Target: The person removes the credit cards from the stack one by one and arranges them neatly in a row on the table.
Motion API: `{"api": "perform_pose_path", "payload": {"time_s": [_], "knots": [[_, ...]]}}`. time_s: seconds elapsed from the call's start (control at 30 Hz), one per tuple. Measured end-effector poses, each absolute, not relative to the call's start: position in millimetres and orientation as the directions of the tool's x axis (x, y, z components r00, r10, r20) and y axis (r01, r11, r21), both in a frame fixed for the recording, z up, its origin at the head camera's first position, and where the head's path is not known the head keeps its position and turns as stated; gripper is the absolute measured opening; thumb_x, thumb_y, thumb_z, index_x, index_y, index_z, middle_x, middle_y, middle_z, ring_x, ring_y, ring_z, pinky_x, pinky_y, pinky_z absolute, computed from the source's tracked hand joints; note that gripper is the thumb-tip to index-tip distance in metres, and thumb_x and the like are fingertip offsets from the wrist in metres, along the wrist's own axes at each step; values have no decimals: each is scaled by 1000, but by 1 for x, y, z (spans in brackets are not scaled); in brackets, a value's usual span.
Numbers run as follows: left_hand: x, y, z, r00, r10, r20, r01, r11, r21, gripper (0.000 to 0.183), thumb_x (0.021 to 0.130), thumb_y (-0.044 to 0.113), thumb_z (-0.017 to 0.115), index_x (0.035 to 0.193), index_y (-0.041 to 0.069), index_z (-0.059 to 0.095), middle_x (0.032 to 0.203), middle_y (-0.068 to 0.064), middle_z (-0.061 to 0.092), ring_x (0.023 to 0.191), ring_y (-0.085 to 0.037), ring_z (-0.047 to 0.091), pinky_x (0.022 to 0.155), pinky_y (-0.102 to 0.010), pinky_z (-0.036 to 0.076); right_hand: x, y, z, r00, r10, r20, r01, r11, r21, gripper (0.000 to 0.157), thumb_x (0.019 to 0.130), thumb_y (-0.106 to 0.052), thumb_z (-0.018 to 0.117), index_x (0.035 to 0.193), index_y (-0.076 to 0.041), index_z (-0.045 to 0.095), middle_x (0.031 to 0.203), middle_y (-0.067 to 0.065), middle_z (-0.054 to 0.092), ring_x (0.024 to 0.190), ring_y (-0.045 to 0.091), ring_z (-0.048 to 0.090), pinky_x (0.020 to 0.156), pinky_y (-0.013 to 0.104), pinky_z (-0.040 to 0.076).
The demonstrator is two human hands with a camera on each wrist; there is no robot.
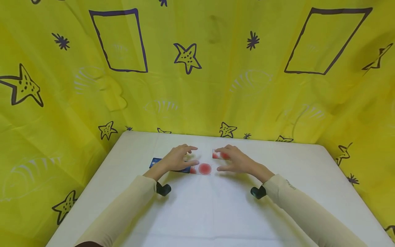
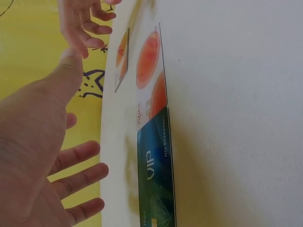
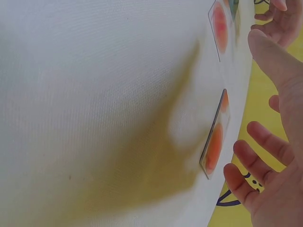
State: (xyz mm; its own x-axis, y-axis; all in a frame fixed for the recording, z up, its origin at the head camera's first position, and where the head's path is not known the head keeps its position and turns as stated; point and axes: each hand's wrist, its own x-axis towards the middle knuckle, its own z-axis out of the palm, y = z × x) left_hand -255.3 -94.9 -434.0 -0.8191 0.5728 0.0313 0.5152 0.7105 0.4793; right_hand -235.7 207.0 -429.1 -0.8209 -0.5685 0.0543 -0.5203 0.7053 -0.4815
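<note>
Over the table, my left hand [image 1: 179, 158] is held with fingers spread and nothing between them. Below it lies a dark blue card [image 2: 154, 175] marked VIP, partly hidden by that hand in the head view. A white card with red circles [image 1: 205, 168] sits end to end with the blue one, their edges meeting. My right hand [image 1: 234, 159] has its fingers apart and holds nothing. Nearest to it is a second white card with red circles [image 3: 215, 137], flat on the table a little farther back and partly behind the fingers in the head view.
A white cloth covers the table [image 1: 216, 209], with a crease near its front. Yellow curtains [image 1: 197, 92] printed with starfish and shells hang around the back and both sides. Dark bands with camera mounts [image 1: 163, 188] sit at both wrists.
</note>
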Motion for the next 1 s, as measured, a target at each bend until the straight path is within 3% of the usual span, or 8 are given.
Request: {"api": "perform_pose_path", "payload": {"time_s": [0.3,0.67,1.0], "knots": [[-257,-90,-434,-830,557,27,496,715,493,68,93,51,71,150,18,54,134,-10,61,123,-28,56,106,-57,43,-238,214,-429,-824,-557,102,-536,710,-456,71,83,-38,86,143,-9,60,129,15,60,114,30,51,92,47,48],[-261,-78,-435,-830,554,63,512,711,483,75,90,55,73,152,19,50,138,-11,60,127,-28,54,110,-58,39,-244,231,-433,-851,-507,136,-502,708,-497,68,83,-35,86,141,-8,61,135,18,57,123,37,48,100,59,44],[-267,-65,-438,-815,573,83,538,697,474,75,90,54,74,152,18,51,136,-11,60,125,-27,55,109,-56,39,-248,246,-436,-869,-470,151,-476,718,-508,70,82,-33,88,141,-6,60,137,20,53,126,40,47,104,62,41]]}}
